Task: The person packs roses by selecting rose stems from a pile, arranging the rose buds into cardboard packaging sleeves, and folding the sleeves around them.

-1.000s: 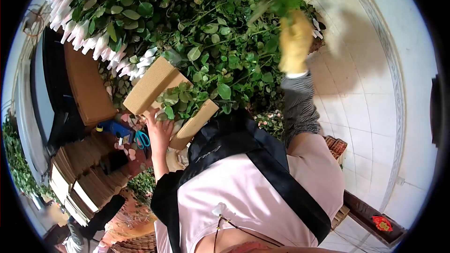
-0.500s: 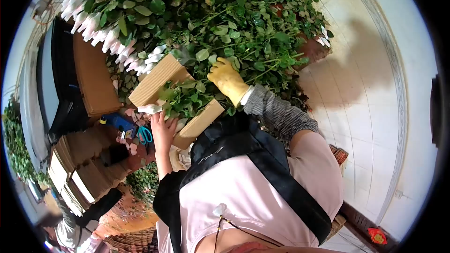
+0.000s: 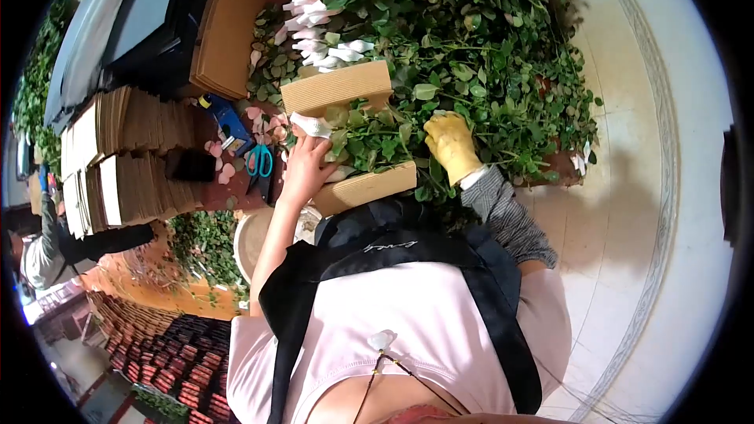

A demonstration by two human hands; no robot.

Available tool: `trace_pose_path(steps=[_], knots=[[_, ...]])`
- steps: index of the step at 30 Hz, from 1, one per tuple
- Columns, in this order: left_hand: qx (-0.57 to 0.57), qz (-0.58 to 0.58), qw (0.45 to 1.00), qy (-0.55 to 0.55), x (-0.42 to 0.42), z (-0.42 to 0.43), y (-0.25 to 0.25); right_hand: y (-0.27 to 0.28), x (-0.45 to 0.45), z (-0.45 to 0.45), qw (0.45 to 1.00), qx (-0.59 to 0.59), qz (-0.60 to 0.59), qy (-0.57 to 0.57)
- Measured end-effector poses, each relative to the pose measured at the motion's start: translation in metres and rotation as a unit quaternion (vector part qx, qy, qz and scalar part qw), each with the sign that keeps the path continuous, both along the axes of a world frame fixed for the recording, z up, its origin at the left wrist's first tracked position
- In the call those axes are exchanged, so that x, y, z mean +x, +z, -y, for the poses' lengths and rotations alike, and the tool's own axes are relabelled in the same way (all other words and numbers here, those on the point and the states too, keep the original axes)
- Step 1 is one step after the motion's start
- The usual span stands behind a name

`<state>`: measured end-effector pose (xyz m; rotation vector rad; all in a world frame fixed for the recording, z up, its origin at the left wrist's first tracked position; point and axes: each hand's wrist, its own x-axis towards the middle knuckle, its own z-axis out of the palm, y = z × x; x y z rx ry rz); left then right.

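While the left hand (image 3: 308, 169) lies at the near-left end of the corrugated cardboard, its fingers bent against a white-sleeved flower head (image 3: 311, 124), the work appears to be at the stage of settling leafy stems (image 3: 377, 141) between the two flaps. Those stems lie lengthwise in the opening, with the upper flap (image 3: 338, 88) beyond them and the lower flap (image 3: 365, 191) on the wearer's side, close to the black apron (image 3: 369, 247). Whether the bare fingertips pinch the sleeve or merely steady it, I cannot tell. At the other end, the right hand (image 3: 452, 145) (the one in a yellow glove) is beside the cardboard and over the greenery, fingers bent and fairly close together; the view does not show whether they close on a stem. Farther off, more sleeved heads (image 3: 308, 12) line the left edge of a broad heap of foliage (image 3: 487, 47), while teal-handled scissors (image 3: 259, 161) and a blue tool (image 3: 226, 122) rest left of the cardboard. As I judge it, the next placement calls for a light left-hand hold that keeps the heads level without crushing them, and a right hand guiding each stem straight between the flaps, clear of the tangled leaves.
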<state>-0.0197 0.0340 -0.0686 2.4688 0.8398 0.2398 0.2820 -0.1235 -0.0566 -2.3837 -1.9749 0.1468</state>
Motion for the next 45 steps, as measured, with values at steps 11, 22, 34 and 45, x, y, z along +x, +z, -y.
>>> trace_pose_path(steps=[11, 22, 34, 45], knots=[[-0.002, 0.093, 0.996, -0.015, 0.002, -0.002, -0.009, 0.147, 0.085, 0.055, 0.913, 0.360, 0.173, -0.085], [-0.002, 0.064, 0.998, -0.002, 0.000, -0.003, -0.009, 0.046, 0.010, -0.003, 0.993, 0.023, 0.104, -0.056], [0.027, -0.001, 1.000, -0.001, 0.002, -0.003, -0.004, 0.041, 0.006, -0.010, 0.990, -0.046, 0.125, 0.035], [0.124, 0.004, 0.991, -0.054, 0.012, -0.016, 0.012, -0.039, 0.017, 0.004, 0.988, 0.107, -0.109, -0.006]])
